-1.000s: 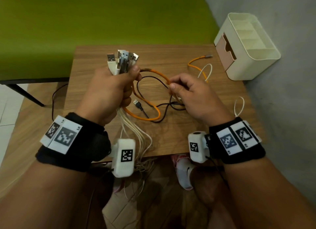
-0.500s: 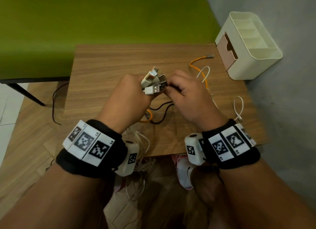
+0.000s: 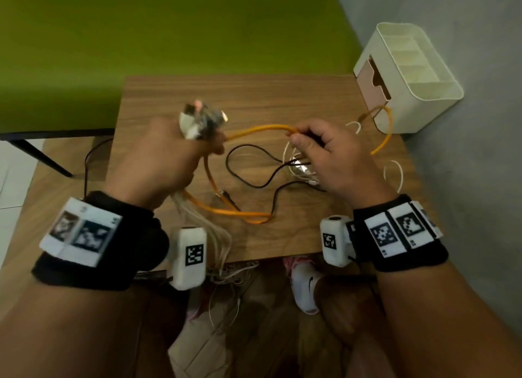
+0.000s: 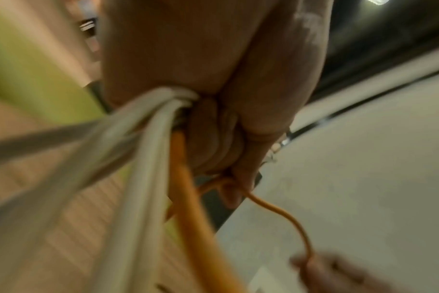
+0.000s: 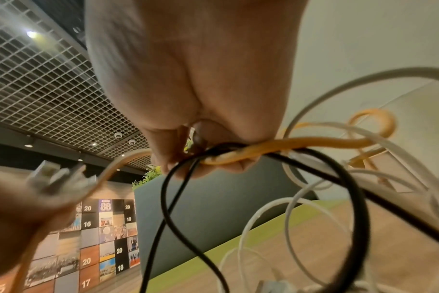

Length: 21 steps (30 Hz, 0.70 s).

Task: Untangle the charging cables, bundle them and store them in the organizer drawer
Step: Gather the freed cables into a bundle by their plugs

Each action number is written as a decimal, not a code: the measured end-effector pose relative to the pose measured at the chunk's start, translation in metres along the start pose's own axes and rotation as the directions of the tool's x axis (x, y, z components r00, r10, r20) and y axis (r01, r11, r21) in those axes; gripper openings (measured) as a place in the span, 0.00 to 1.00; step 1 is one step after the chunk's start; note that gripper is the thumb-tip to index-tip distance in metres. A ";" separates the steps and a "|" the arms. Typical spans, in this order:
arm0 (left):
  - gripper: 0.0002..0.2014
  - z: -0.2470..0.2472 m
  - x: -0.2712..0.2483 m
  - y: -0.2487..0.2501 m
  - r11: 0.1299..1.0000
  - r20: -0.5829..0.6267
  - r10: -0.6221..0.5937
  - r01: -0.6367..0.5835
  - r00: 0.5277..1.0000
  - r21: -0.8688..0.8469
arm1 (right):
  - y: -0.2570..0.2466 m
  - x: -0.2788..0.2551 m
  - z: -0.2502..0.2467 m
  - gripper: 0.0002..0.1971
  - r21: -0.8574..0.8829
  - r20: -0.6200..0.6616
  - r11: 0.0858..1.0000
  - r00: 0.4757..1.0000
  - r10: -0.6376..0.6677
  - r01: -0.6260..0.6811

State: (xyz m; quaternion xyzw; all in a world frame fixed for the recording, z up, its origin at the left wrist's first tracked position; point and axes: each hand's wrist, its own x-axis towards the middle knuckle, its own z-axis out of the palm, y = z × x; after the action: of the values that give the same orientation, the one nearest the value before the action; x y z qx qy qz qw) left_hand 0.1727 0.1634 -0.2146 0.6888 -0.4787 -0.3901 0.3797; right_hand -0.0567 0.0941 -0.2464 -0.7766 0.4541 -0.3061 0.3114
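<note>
My left hand [image 3: 169, 157] grips a bunch of cables just below their USB plugs [image 3: 202, 119], which stick up out of the fist. White cables [image 4: 143, 178] and an orange cable [image 4: 188, 218] hang from it. My right hand [image 3: 324, 154] pinches the orange cable [image 3: 262, 129] together with a black cable [image 5: 338, 178], held above the wooden table [image 3: 282, 101]. The orange cable spans the gap between my hands and loops back toward the organizer [image 3: 409, 75]. The black cable [image 3: 248, 163] and white loops [image 3: 394, 171] lie on the table.
The cream organizer stands at the table's back right corner against a grey wall, its pink drawer front [image 3: 372, 81] facing the table. A green surface [image 3: 169, 33] lies behind the table. White cables [image 3: 226, 270] dangle over the front edge. A white shoe [image 3: 306, 284] is on the floor below.
My hands were together at the plug ends half a second ago. They have since parted: the left went left with the plugs, the right went right, drawing the orange cable out between them.
</note>
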 end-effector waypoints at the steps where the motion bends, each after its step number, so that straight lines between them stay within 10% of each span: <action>1: 0.14 0.005 -0.002 0.000 0.977 -0.027 0.022 -0.016 0.999 0.214 | 0.000 0.001 -0.002 0.07 0.012 -0.030 1.000 0.999 -0.027 0.027; 11: 0.09 0.041 -0.004 0.003 0.848 0.100 0.304 -0.318 0.947 0.425 | -0.013 0.002 0.016 0.06 -0.061 0.020 0.975 0.977 -0.214 0.215; 14: 0.06 0.026 -0.005 0.006 0.910 0.087 0.398 -0.405 0.913 0.089 | -0.016 0.001 0.014 0.03 -0.032 -0.027 0.966 0.966 -0.257 0.256; 17: 0.04 0.003 -0.005 0.007 0.839 0.044 0.280 -0.222 0.959 -0.496 | -0.006 0.003 0.009 0.03 -0.118 0.013 0.986 0.993 -0.119 0.120; 21: 0.11 -0.013 0.002 -0.002 0.809 0.082 0.160 -0.083 0.984 -0.581 | 0.007 0.004 0.001 0.12 -0.180 0.031 0.984 0.999 0.008 -0.003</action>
State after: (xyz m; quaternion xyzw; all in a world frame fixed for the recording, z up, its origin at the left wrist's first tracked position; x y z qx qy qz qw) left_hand 0.1855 0.1634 -0.2115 0.4836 -0.4047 -0.5343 0.5628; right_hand -0.0579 0.0880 -0.2514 -0.8050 0.4771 -0.2508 0.2478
